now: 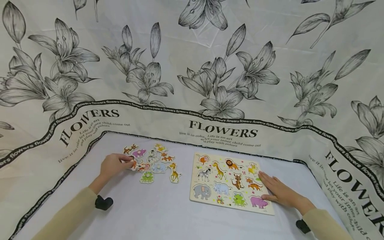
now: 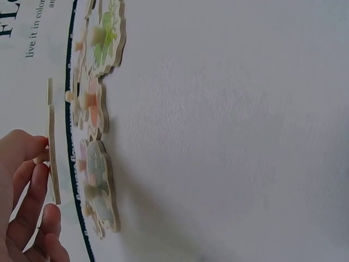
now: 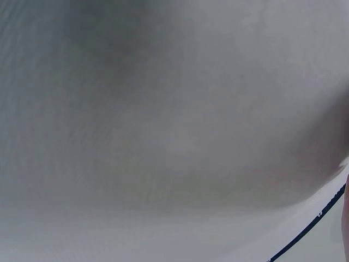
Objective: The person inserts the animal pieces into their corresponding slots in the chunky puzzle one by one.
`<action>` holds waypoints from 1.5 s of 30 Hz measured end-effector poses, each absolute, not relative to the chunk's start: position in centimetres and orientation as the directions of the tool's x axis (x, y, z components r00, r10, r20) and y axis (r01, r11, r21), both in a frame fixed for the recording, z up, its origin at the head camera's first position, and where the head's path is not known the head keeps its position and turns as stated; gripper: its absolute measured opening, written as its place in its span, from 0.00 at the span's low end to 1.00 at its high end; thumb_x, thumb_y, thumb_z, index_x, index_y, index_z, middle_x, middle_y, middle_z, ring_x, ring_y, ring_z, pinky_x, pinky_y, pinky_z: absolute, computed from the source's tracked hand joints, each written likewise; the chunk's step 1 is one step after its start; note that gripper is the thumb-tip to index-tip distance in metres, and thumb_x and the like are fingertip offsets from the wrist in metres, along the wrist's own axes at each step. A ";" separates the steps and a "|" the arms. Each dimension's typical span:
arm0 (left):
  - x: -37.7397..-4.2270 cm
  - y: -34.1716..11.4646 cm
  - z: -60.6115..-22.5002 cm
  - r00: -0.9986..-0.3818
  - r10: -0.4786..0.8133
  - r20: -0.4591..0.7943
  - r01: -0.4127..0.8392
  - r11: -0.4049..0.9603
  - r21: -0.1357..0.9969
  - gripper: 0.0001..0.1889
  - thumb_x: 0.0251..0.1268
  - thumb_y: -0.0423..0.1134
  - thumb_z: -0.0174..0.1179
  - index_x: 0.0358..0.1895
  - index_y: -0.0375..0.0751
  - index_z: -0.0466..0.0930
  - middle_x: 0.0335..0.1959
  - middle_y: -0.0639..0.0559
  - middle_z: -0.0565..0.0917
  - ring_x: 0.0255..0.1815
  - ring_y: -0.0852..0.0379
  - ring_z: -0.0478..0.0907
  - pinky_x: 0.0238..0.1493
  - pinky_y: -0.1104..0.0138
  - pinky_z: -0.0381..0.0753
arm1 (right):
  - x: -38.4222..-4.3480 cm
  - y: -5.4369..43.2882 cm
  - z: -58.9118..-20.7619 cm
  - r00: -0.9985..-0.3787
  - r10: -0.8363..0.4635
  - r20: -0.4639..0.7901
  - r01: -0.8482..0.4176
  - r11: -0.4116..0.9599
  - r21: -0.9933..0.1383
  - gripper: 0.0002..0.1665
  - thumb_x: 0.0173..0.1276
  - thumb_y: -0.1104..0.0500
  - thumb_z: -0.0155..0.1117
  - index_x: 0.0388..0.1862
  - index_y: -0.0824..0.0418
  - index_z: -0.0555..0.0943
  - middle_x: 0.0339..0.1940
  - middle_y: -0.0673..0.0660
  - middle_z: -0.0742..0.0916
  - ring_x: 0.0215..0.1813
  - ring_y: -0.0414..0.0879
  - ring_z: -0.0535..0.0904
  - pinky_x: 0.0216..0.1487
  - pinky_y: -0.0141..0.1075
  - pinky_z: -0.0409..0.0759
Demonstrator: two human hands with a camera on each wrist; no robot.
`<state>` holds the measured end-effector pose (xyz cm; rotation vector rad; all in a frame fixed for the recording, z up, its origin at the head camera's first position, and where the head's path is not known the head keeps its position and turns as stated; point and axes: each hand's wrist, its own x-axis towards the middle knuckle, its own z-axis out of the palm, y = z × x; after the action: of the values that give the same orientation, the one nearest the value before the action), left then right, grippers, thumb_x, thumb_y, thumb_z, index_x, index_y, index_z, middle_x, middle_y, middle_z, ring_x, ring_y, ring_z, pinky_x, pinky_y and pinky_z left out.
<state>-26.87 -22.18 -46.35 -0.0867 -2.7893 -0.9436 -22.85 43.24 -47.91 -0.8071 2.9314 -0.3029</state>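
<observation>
Left of the frame's centre, the left hand (image 1: 112, 165) has its grip almost fully drawn in, pinching one piece (image 2: 52, 147) by its knob, raised. Just right, loose pieces (image 1: 147, 177) crowd near the worktop's (image 1: 144, 213) far edge. A bare strip separates the giraffe (image 1: 174, 173) from the board (image 1: 228, 204), right of centre. The right hand (image 1: 283, 191) rests straightened fingers on the board's right edge, holding nothing.

Left of beige board (image 1: 228, 176), green on frog piece (image 1: 147, 177), purple on hippo piece (image 1: 139, 153); behind it, black-flowered white cloth (image 1: 180, 50).
</observation>
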 end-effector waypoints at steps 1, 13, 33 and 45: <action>-26.8 -21.8 -46.3 -0.978 -0.001 0.207 0.125 0.795 0.594 0.13 0.54 0.45 0.68 0.38 0.41 0.88 0.26 0.52 0.84 0.23 0.59 0.68 0.20 0.69 0.63 | -22.8 43.2 -47.9 -0.856 -0.516 -0.029 -0.499 0.841 -0.210 0.51 0.67 0.39 0.57 0.75 0.70 0.53 0.74 0.73 0.60 0.67 0.13 0.25 0.62 0.12 0.20; -26.8 -18.6 -46.1 -0.979 -0.014 0.204 0.119 0.774 0.622 0.11 0.52 0.44 0.69 0.35 0.41 0.88 0.23 0.53 0.84 0.21 0.60 0.69 0.18 0.69 0.64 | -22.7 43.3 -48.1 -0.856 -0.516 -0.030 -0.499 0.840 -0.212 0.51 0.67 0.39 0.57 0.75 0.70 0.53 0.74 0.73 0.60 0.66 0.13 0.24 0.62 0.12 0.20; -27.0 -14.7 -46.2 -0.967 0.034 0.252 0.196 0.730 0.655 0.08 0.49 0.44 0.71 0.30 0.45 0.88 0.21 0.56 0.83 0.19 0.61 0.69 0.17 0.71 0.63 | -22.6 43.1 -47.9 -0.837 -0.547 0.005 -0.535 0.817 -0.213 0.49 0.67 0.41 0.58 0.74 0.72 0.54 0.72 0.74 0.62 0.68 0.14 0.25 0.63 0.12 0.22; -27.5 -12.6 -46.3 -0.976 0.031 0.216 0.173 0.713 0.680 0.09 0.50 0.45 0.71 0.33 0.46 0.88 0.24 0.56 0.84 0.19 0.61 0.68 0.16 0.71 0.61 | -22.7 43.2 -48.0 -0.847 -0.532 -0.006 -0.518 0.826 -0.223 0.50 0.67 0.40 0.58 0.74 0.71 0.54 0.74 0.73 0.61 0.68 0.14 0.26 0.63 0.12 0.22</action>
<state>-27.46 -12.61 -46.27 -0.1648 -2.7298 -1.1114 -22.73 43.19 -48.00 -0.8450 2.9367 -0.3282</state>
